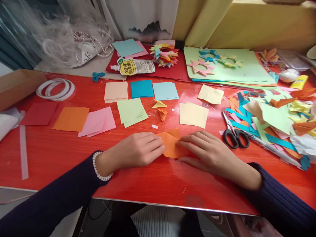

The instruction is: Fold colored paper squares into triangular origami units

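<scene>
An orange paper sheet (pixel 172 144), partly folded, lies on the red table between my hands. My left hand (pixel 140 149) has its fingers closed on the sheet's left edge, the thumb hidden beneath. From the other side, my right hand (pixel 204 148) grips the right edge between thumb and fingers. Just beyond the sheet are a small folded yellow paper piece (pixel 159 104) and a small folded orange piece (pixel 162 114). Square stacks of green paper (pixel 132 112), pink paper (pixel 97 122), orange paper (pixel 71 119) and pale yellow paper (pixel 194 114) surround the work.
Black-handled scissors (pixel 234 133) lie right of my right hand, beside a heap of paper scraps (pixel 278 115). Folded paper rings (pixel 165 56) and a yellow-labelled pouch (pixel 135 66) sit at the back. White tape rolls (pixel 55 89) lie at left. The table's front edge (pixel 172 206) is near me.
</scene>
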Demonstrator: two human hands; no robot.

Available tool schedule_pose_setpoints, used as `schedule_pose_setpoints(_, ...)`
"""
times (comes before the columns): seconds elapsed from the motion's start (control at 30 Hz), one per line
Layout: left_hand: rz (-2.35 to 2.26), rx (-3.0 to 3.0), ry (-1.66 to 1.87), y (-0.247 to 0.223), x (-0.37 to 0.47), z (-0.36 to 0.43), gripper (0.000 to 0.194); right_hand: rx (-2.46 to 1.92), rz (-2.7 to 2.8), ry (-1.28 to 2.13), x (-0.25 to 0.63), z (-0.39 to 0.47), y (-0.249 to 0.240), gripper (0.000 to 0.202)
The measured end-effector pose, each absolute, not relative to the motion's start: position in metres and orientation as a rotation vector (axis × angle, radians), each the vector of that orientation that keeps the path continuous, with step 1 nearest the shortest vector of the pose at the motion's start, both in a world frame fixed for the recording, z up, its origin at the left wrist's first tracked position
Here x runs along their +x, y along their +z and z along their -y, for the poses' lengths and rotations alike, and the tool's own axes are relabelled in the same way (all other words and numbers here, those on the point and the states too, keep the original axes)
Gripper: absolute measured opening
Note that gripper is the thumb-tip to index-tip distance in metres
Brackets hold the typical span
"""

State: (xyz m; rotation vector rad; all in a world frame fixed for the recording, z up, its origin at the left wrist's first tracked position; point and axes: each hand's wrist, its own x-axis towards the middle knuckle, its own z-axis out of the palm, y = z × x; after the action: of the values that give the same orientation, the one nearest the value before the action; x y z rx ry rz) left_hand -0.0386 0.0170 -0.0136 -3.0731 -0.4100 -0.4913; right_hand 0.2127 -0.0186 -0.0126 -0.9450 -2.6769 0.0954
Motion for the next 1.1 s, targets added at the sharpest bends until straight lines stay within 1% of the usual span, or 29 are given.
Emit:
schedule_pose_setpoints(0.07,0.480,-3.093,-0.475,-0.015,-0.038,-0.017,0.019,-0.943,2.672,0.071,0.211,0.021,-0.010,0.026)
schedule_pose_setpoints(0.17,0.642,-3.152,-0.493,-0.017,-0.035,-0.016,0.018,-0.955,2.635,0.041,0.206,0.025,-0.010,0.022)
schedule_pose_setpoints(0.33,0.723,-3.200,-0.480,-0.019,-0.028,-0.012,0.018,-1.075,2.501,0.136,0.198,0.031,-0.018,0.013)
schedule_pose_setpoints(0.37,0.728,-3.195,-0.469,-0.020,-0.028,-0.012,0.018,-1.097,2.476,0.164,0.197,0.032,-0.020,0.013)
schedule_pose_setpoints(0.43,0.778,-3.186,-0.476,-0.020,-0.026,-0.010,0.017,-1.131,2.446,0.226,0.196,0.032,-0.022,0.018)
schedule_pose_setpoints(0.5,0.886,-3.198,-0.503,-0.019,-0.025,-0.010,0.021,-1.154,2.431,0.283,0.196,0.032,-0.022,0.020)
schedule_pose_setpoints(0.6,1.005,-3.216,-0.537,-0.019,-0.023,-0.011,0.028,-1.186,2.408,0.328,0.194,0.032,-0.021,0.012)
schedule_pose_setpoints(0.73,1.045,-3.232,-0.592,-0.020,-0.021,-0.014,0.026,-1.264,2.314,0.410,0.190,0.029,-0.018,0.007)
schedule_pose_setpoints(0.87,1.231,-3.281,-0.619,-0.019,-0.020,-0.016,0.027,-1.392,2.163,0.574,0.187,0.023,-0.014,0.012)
schedule_pose_setpoints(0.97,1.405,-3.267,-0.623,-0.017,-0.020,-0.017,0.022,-1.448,2.144,0.541,0.186,0.020,-0.015,0.014)
schedule_pose_setpoints(1.1,1.464,-3.218,-0.638,-0.017,-0.018,-0.016,0.018,-1.502,2.140,0.473,0.185,0.019,-0.019,0.006)
